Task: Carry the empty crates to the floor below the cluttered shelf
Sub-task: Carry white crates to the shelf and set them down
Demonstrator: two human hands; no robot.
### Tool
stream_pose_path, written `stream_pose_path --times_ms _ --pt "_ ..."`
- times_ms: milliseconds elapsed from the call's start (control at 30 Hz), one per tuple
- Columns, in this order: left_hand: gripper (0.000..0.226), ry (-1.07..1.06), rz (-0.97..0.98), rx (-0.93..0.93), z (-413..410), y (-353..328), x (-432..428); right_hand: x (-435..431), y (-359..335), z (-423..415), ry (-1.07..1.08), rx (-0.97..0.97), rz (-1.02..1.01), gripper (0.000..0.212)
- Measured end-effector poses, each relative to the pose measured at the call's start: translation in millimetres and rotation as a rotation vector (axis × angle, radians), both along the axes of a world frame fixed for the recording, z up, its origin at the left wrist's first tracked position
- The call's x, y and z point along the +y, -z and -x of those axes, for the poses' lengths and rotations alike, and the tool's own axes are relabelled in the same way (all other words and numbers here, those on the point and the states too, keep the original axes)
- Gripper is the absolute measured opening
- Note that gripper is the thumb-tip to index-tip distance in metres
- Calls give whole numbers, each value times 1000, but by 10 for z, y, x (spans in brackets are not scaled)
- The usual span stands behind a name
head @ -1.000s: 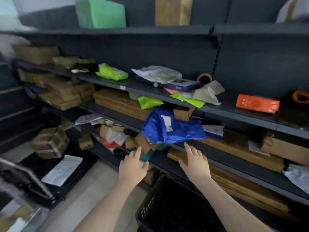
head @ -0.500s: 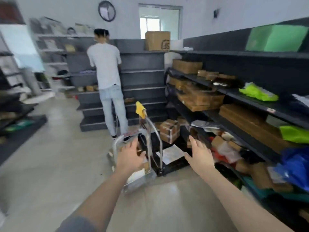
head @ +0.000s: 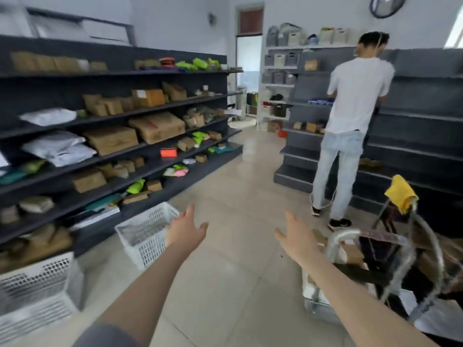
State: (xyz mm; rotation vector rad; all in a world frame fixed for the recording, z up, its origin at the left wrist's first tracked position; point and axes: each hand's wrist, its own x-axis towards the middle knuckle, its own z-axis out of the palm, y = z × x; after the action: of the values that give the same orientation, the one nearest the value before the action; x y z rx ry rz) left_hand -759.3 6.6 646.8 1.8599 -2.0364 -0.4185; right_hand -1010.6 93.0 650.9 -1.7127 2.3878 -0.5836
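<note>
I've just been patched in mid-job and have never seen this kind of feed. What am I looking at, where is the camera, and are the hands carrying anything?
There is no machine: a person works with bare hands, and the single wide-angle camera sits on their head, looking forward and down an aisle. The left hand and right hand are stretched out in front, fingers spread, holding nothing. On the tiled floor, beside the long dark shelf full of boxes and bags, stands a white crate; it looks empty. A second white crate sits at the lower left, blurred. On the right is a metal trolley with a yellow cloth on its handle. Another person stands with their back to us at the far shelves.
</note>
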Motion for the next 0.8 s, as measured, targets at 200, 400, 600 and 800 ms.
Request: stream_pose_path --times_ms 200,400,600,800 --pt "74 -271 6 -19 -909 2 -860 -1505 34 -625 -201 -52 -28 80" --pt "74 -561 -47 31 -1885 27 -1281 -2773 -16 -1665 -395 -186 -82 82" --pt "77 -812 -54 122 -3094 115 -1585 -3591 155 -3078 -626 -375 -164 76" --pt "80 -912 -71 154 -4275 344 -2217 -4430 392 -4317 -669 -398 -244 77"
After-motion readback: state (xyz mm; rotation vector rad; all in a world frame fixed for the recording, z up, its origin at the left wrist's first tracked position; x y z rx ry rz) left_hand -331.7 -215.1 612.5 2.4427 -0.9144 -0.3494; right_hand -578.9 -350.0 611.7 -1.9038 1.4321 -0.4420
